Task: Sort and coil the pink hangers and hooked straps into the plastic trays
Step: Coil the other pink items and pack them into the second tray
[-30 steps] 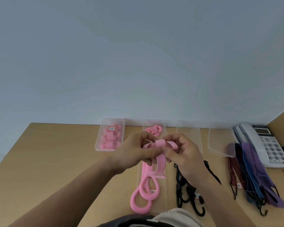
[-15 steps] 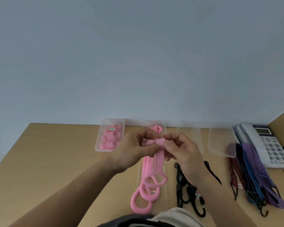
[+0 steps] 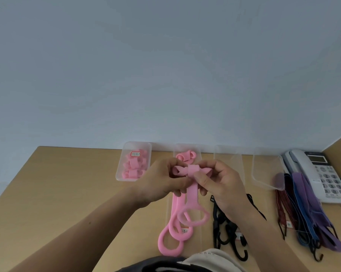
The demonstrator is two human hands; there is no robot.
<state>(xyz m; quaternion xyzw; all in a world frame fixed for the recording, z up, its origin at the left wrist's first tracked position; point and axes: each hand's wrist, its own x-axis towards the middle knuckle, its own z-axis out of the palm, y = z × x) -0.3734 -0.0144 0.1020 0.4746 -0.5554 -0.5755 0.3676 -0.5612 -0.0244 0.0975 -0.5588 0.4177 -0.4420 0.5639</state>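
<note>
Finished pink coils [image 3: 134, 166] fill the clear plastic tray [image 3: 119, 174] at centre left, so you work just in front of it. Your left grip [image 3: 161, 183] pinches the folded end of the soft pink ring-ended hanger [image 3: 192, 191], likely to stop the roll springing open, and your right grip [image 3: 220, 183] is clenched on the band wrapped round it. The hanger's tail hangs below both grips, its ring over the loose pink hangers [image 3: 168, 246] on the counter [image 3: 67, 183].
</note>
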